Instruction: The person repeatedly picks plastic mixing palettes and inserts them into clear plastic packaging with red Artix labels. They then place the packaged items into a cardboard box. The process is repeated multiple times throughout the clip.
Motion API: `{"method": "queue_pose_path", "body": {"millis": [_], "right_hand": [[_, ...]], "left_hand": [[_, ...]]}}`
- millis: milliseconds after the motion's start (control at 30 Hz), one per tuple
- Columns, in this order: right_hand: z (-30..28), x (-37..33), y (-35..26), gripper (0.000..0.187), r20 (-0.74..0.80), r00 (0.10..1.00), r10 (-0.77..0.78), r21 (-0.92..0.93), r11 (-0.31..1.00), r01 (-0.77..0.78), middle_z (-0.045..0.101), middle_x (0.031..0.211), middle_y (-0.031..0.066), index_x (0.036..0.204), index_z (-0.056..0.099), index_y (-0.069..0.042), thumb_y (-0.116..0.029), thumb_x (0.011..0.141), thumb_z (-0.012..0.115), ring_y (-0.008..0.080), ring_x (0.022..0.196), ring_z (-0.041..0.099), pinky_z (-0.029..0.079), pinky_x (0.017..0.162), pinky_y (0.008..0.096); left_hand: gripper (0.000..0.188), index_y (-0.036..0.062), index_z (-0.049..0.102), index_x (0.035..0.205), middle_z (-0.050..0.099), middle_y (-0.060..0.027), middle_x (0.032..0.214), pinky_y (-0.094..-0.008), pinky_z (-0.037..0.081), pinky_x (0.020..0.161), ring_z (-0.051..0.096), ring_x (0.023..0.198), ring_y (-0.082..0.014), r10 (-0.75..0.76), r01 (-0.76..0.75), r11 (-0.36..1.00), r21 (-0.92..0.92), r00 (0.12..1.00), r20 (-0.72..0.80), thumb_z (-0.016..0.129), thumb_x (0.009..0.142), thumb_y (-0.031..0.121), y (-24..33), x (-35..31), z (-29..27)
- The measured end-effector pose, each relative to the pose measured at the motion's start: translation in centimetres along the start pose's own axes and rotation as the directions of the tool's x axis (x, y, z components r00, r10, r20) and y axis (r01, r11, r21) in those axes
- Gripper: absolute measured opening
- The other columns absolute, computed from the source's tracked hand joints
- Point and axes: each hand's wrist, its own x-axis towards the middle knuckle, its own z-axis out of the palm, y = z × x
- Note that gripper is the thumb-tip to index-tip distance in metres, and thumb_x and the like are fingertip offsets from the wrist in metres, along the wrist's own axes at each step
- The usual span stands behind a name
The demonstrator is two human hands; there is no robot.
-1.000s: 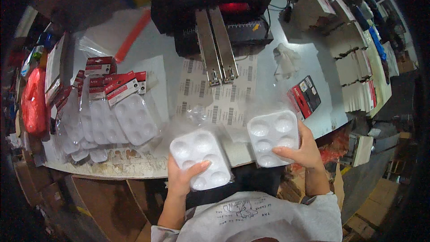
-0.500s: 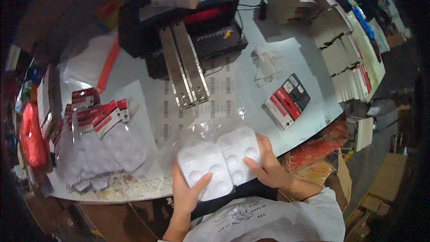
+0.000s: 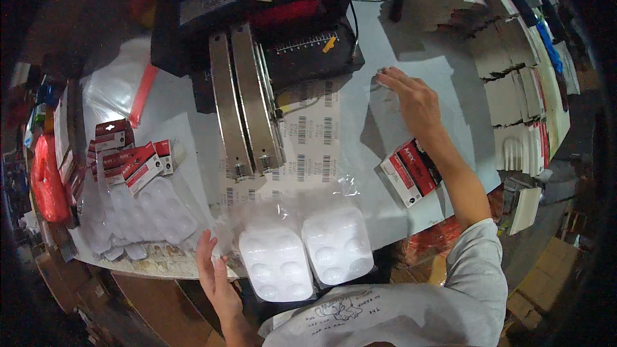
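Two white palette trays with round wells, a left one (image 3: 276,266) and a right one (image 3: 339,244), lie side by side in clear bags at the table's front edge. Just left of them is my left hand (image 3: 218,279), fingers apart and holding nothing. My right hand (image 3: 414,103) reaches across the table, its fingers bunched on a crumpled white cloth (image 3: 380,80), mostly hidden under it. Close below my right forearm lies a stack of red, white and black header cards (image 3: 412,173).
Bagged palette trays with red header cards (image 3: 144,202) pile up at the left, below clear bags (image 3: 116,87). A black machine (image 3: 308,38) with two metal rails (image 3: 247,103) stands over barcode label sheets (image 3: 312,128). Card stacks (image 3: 508,96) line the right side.
Both hands have let go of the two palette trays, which now rest on the front edge. My right hand has moved up and away onto the cloth; my left has drawn leftward.
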Motion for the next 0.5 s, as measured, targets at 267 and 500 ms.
{"method": "queue_pose_path", "body": {"millis": [267,500], "right_hand": [[0.2,0.5,1.4,0.041,-0.073,0.997,0.028,0.238,0.971,-0.01,0.058,0.115,0.0121,0.116,0.056,-0.013,-0.001,0.077,0.057,0.0268,0.109,0.054,0.043,0.091,0.0356],[-7.5,-5.6,-2.7,0.084,0.058,0.961,0.269,0.139,0.951,-0.275,0.026,0.144,0.0162,0.141,0.019,-0.01,-0.034,0.077,0.067,0.0321,0.134,0.021,0.02,0.101,0.0539]], "left_hand": [[0.045,-0.0013,0.045,0.123,0.045,-0.0123,0.126,-0.0296,0.038,0.084,0.045,0.111,-0.0201,0.151,-0.151,0.988,0.045,0.988,-0.012,0.054,0.083,0.014,0.8,0.6,0.7],[0.031,0.0018,0.051,0.105,0.05,-0.0098,0.107,-0.0279,0.041,0.071,0.05,0.091,-0.0179,0.28,-0.289,0.951,0.112,0.956,0.087,0.063,0.077,0.009,0.9,2.1,1.9]]}}
